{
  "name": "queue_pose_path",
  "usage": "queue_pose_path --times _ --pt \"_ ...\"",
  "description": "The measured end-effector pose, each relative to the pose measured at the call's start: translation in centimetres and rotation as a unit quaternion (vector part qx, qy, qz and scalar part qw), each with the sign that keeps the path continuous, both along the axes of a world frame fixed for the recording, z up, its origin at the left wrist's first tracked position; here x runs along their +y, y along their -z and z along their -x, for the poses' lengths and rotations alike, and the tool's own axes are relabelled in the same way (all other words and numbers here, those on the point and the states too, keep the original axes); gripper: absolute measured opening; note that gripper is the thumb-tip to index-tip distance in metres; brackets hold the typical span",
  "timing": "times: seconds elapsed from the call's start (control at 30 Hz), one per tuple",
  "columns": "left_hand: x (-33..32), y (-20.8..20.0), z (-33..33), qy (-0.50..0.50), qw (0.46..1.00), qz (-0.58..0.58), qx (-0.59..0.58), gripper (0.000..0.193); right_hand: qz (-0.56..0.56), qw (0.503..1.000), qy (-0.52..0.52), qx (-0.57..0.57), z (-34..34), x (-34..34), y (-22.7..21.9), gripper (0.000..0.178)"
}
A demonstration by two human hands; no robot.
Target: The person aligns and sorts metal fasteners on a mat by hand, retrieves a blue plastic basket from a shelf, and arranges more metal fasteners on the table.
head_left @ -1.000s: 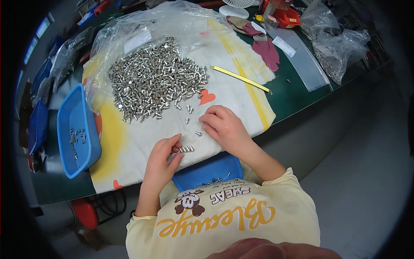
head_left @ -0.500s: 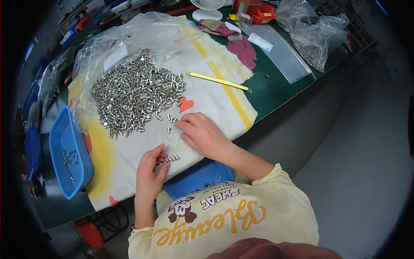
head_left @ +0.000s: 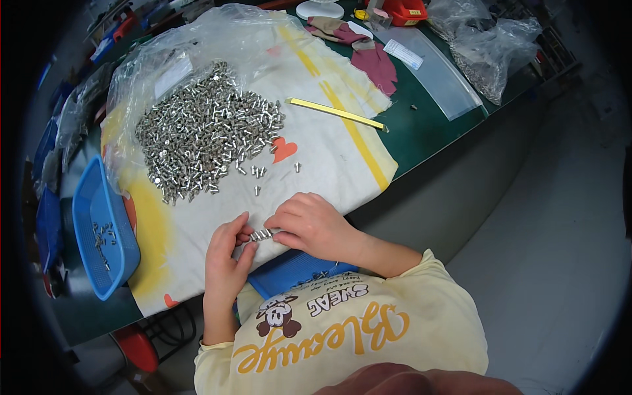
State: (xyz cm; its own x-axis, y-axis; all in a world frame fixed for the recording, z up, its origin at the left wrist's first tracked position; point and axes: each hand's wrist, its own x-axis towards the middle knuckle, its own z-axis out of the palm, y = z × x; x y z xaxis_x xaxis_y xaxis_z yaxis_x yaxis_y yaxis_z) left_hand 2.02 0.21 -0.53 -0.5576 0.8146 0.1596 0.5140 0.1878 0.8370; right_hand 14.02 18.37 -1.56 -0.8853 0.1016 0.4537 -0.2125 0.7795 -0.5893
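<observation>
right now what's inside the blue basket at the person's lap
Some small metal pieces show in the blue basket, close to the yellow shirt. The shirt covers its near part and the right forearm its far right corner; anything there is hidden.

At center, the bare left hand (head_left: pixel 226 253) and right hand (head_left: pixel 316 227) partly hide a row of small silver metal fasteners (head_left: pixel 261 235); below, a pale-yellow shirt (head_left: pixel 434 322) obscures a blue mesh plastic basket (head_left: pixel 280 271). The top edge crops a red plastic bin (head_left: pixel 403 13).
</observation>
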Motion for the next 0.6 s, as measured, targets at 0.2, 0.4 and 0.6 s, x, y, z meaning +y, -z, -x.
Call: queue_pose_path --times 0.2,0.4,0.6 --pt "0.0 0.3 0.2 -0.004 1.000 0.011 -0.005 0.057 0.000 1.000 0.003 0.003 0.6 -0.2 0.7 0.018" --pt "0.2 -0.8 -0.2 -0.020 1.000 0.018 -0.016 0.057 -0.003 1.000 0.017 -0.005 0.5 -0.3 -0.3 0.017" --pt "-1.0 -0.6 0.3 -0.020 0.998 0.014 0.065 0.038 -0.004 1.000 0.012 -0.012 0.5 -0.3 -0.2 0.016"
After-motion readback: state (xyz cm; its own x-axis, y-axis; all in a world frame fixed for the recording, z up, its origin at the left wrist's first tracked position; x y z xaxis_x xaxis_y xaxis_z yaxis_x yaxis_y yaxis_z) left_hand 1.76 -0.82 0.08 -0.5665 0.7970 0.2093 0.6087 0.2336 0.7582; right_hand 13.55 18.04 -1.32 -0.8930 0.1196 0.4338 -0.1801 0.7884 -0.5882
